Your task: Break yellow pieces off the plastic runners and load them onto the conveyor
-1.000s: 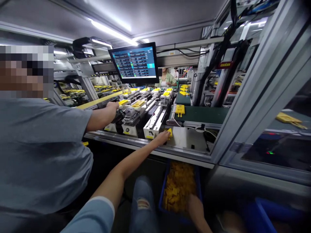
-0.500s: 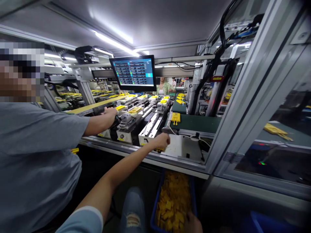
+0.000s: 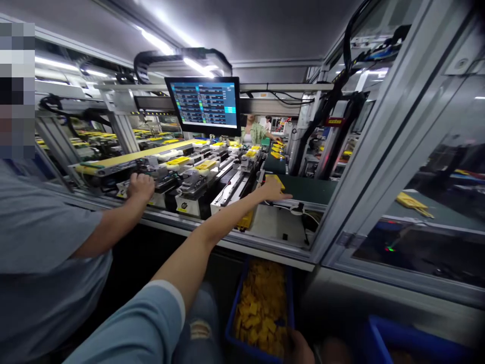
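Observation:
My left hand (image 3: 275, 190) reaches over the near end of the green conveyor belt (image 3: 308, 190). It is on or just above a flat yellow piece (image 3: 279, 181), largely covering it; one digit is stretched out to the right, apart from the others. Below my forearm, another yellow piece (image 3: 245, 220) lies beside a pale plate (image 3: 271, 222). Low in the view, my right hand (image 3: 299, 348) is at the right side of a blue bin (image 3: 232, 323) heaped with small yellow pieces (image 3: 259, 308). Its fingers are dark and blurred.
On the left, a co-worker's hand (image 3: 141, 186) is near the fixtures (image 3: 189, 184) carrying yellow pieces. A monitor (image 3: 204, 105) hangs above. A metal frame post (image 3: 364, 141) stands on the right, with a second blue bin (image 3: 382, 333) below. Another person (image 3: 253, 132) is at the back.
My left hand has moved forward and right, from the pale plate to the yellow piece on the belt. The co-worker's hand has drawn back left. The view has shifted slightly.

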`<action>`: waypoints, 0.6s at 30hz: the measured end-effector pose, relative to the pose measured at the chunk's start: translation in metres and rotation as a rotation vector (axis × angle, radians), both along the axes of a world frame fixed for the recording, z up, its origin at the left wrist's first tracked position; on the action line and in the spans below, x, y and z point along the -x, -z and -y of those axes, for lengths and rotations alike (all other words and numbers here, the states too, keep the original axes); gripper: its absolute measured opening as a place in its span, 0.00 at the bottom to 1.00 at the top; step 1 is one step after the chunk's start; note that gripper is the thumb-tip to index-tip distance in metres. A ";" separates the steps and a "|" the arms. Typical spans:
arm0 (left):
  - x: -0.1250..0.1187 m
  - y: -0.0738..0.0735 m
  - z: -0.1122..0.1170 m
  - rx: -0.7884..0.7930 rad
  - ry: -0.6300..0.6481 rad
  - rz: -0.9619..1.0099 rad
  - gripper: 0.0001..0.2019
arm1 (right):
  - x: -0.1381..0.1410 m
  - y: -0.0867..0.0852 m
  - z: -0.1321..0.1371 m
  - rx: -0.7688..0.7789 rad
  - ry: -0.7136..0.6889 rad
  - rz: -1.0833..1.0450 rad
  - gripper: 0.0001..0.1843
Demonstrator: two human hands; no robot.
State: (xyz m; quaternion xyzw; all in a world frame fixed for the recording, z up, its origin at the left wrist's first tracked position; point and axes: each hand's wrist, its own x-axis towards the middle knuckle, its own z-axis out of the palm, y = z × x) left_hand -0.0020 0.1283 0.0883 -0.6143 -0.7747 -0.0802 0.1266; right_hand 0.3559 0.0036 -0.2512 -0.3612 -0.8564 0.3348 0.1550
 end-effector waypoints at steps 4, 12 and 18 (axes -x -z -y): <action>-0.035 0.015 0.032 -0.112 0.332 -0.148 0.17 | -0.010 0.005 0.001 0.059 0.049 -0.016 0.28; -0.119 0.042 0.135 -0.618 0.211 0.812 0.13 | -0.021 -0.063 -0.034 0.283 0.249 -0.080 0.29; -0.172 0.164 0.189 -0.145 -0.164 1.820 0.21 | -0.025 -0.098 -0.054 0.315 0.412 -0.355 0.29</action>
